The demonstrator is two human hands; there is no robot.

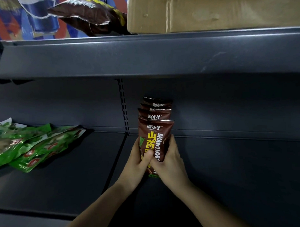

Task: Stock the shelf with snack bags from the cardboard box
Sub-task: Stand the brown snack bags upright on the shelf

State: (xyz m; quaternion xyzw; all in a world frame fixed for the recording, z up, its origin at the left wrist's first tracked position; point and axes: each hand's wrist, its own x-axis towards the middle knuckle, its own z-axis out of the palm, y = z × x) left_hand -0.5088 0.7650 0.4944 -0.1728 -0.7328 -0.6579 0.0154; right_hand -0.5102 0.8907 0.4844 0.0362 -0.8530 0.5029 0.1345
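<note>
Dark shelf [229,167] stretches before us, with the box [217,13] on the tier above. Our left hand [138,159] and right hand [169,162] clasp the nearest brown bag [153,139] from either side; the row stands upright, running away toward the back wall.

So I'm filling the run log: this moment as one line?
step: placing | left hand + right hand: gripping brown snack bags upright on lower shelf | cardboard box: upper shelf | green bags: left
</note>
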